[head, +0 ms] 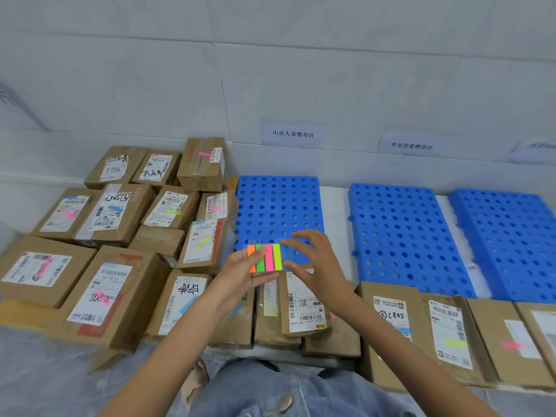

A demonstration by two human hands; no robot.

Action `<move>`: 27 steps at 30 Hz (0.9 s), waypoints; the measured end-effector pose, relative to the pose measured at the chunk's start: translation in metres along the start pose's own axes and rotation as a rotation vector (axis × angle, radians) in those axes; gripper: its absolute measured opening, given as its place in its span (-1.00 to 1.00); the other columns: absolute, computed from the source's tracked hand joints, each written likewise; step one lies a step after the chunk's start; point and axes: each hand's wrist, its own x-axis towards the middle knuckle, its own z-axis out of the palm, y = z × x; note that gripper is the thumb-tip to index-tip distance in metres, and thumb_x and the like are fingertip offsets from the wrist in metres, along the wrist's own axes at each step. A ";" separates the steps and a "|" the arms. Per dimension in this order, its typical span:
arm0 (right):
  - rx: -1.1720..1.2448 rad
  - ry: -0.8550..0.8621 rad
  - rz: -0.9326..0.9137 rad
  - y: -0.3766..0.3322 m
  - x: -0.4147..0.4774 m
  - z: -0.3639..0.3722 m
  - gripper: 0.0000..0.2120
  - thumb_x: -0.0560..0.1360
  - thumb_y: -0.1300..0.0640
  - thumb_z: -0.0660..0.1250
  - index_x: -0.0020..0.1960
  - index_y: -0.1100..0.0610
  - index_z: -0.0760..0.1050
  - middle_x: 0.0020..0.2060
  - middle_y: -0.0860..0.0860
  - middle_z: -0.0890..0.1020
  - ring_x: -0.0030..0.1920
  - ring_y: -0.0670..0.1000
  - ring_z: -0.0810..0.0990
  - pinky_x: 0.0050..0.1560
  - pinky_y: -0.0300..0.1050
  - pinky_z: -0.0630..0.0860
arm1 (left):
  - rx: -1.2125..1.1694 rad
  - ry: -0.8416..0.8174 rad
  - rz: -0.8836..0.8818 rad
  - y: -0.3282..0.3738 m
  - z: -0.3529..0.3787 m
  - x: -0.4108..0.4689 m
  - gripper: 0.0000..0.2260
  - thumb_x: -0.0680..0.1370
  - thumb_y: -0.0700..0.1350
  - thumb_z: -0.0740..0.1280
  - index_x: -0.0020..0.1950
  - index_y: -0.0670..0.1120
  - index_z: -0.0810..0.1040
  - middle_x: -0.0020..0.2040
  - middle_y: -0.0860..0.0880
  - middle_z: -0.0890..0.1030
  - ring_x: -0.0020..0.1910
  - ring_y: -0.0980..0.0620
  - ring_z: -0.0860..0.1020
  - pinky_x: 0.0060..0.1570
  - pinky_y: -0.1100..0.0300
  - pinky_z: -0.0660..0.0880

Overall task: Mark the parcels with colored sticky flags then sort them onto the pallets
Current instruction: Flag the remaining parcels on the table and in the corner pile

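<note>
1. orange, green, pink & yellow strips: that's the flag pad (pixel 264 257). the left hand (pixel 240 275) holds it up over the boxes, thumb laid on top, fingers curled under.
2. the right hand (pixel 316 263) is spread & holds nothing. its pointer tip is at the yellow strip's top edge. touching or not, can't tell.
3. risk: 2 flags may peel off at once, bc the strips are thin & sit side by side. a slow peel w/ one nail would help.
4. risk: wrong colour picked. the thumb hides part of the green & pink strips, so it's easy to grab the one next door.
5. risk: the pad may bend or slip if the pull is hard, bc the hold looks light to me.
6. risk: a flag may get stuck over the bar code on the box (pixel 304 311) just below the hands.
7. the 3 blue pallets (pixel 276 206) have no boxes on them. the box pile (pixel 114 212) at left lies box on box, so pulling one out may tip others. the wall signs (pixel 293 134) say which pallet is which, so a mix-up could happen.
</note>
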 end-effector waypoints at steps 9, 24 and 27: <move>-0.031 0.024 -0.105 0.017 -0.003 -0.019 -0.58 0.37 -0.24 0.32 0.13 -0.04 0.58 0.12 -0.08 0.54 0.28 -0.03 0.34 0.28 0.06 0.36 | 0.053 -0.030 0.004 -0.006 0.015 -0.009 -0.85 0.57 -0.15 0.28 0.08 -0.15 0.57 -0.01 -0.14 0.68 -0.11 -0.03 0.68 -0.16 0.16 0.63; -0.126 0.002 -0.036 0.006 -0.014 -0.026 -0.47 0.34 -0.41 0.23 0.09 -0.05 0.53 0.04 -0.12 0.53 0.16 -0.07 0.44 0.22 -0.07 0.35 | 0.279 -0.004 0.052 -0.012 0.027 -0.013 -0.86 0.57 -0.11 0.28 0.06 -0.12 0.57 -0.03 -0.15 0.68 -0.11 -0.04 0.67 -0.10 0.18 0.62; -0.232 -0.010 -0.078 0.007 -0.013 -0.023 -0.48 0.30 -0.39 0.25 0.06 -0.04 0.50 0.01 -0.11 0.53 0.13 -0.04 0.47 0.22 -0.04 0.36 | 0.280 -0.021 0.052 -0.014 0.028 -0.014 -0.84 0.58 -0.11 0.28 0.09 -0.14 0.57 -0.02 -0.15 0.68 -0.10 -0.04 0.67 -0.06 0.15 0.62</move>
